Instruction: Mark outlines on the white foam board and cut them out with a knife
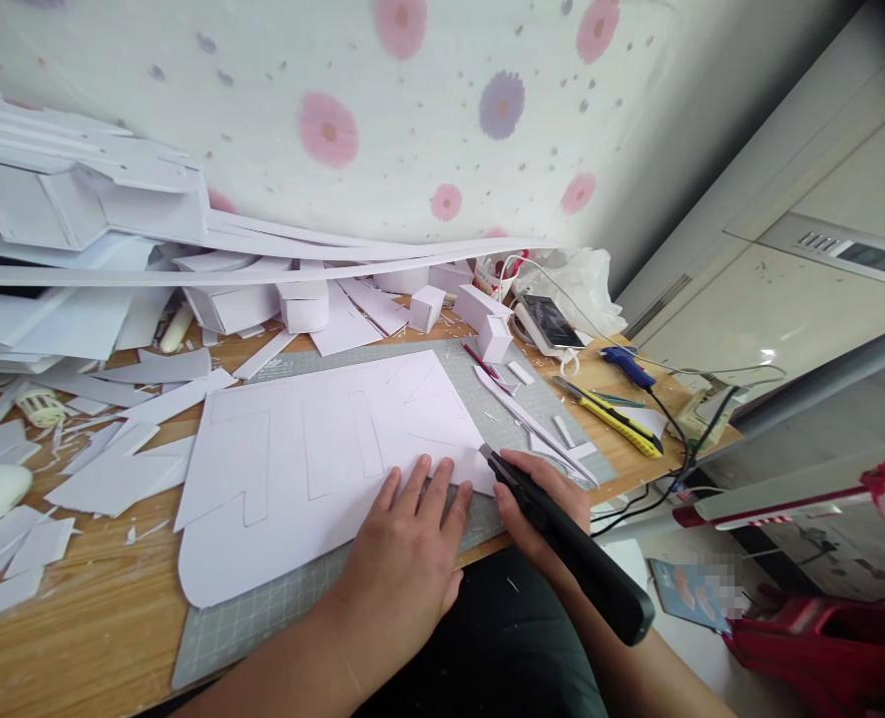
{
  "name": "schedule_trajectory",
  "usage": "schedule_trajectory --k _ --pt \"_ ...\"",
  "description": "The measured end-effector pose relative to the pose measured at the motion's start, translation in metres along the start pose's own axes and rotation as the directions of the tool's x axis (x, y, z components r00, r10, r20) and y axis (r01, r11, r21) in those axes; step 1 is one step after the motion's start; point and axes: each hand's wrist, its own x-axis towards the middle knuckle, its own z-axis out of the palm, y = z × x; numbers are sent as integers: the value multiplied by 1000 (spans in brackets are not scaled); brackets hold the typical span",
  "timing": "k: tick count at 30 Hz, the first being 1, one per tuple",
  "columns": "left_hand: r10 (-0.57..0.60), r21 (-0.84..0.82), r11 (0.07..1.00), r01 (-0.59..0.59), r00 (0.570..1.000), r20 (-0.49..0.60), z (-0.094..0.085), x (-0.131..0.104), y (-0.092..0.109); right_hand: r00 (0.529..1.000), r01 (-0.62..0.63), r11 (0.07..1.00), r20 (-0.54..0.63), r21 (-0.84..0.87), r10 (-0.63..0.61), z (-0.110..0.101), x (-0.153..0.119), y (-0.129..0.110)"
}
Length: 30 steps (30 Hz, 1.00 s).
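A white foam board sheet (337,429) with pencilled outlines lies on a grey cutting mat (262,623). My left hand (416,534) rests flat on the sheet's near edge, its fingers spread and holding nothing. In my right hand (543,499) is a black utility knife (569,553), its handle slanting back toward me. The blade tip points at the sheet's right edge; whether it touches the sheet I cannot tell. Beyond the knife, thin white strips (532,424) and a dark red pen (481,359) lie on the mat.
White offcuts (120,469) litter the wooden table (98,638) at left. Behind them are stacked white models (83,199) and long strips (262,269). On the right lie a yellow utility knife (618,419), a blue-handled tool (628,367) with a cord, and a phone (553,321).
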Motion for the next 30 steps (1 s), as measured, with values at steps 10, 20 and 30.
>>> schedule_trajectory --k 10,20,30 --pt "-10 -4 1000 10 1000 -20 1 -1 0 993 97 995 70 -29 -95 -6 6 -3" --pt "-14 7 1000 14 1000 -11 -4 1 2 986 139 986 107 -92 -129 -13 -2 -12" --pt "2 46 999 -1 1000 -22 -5 0 4 994 86 992 73 -95 -79 -19 -25 -25"
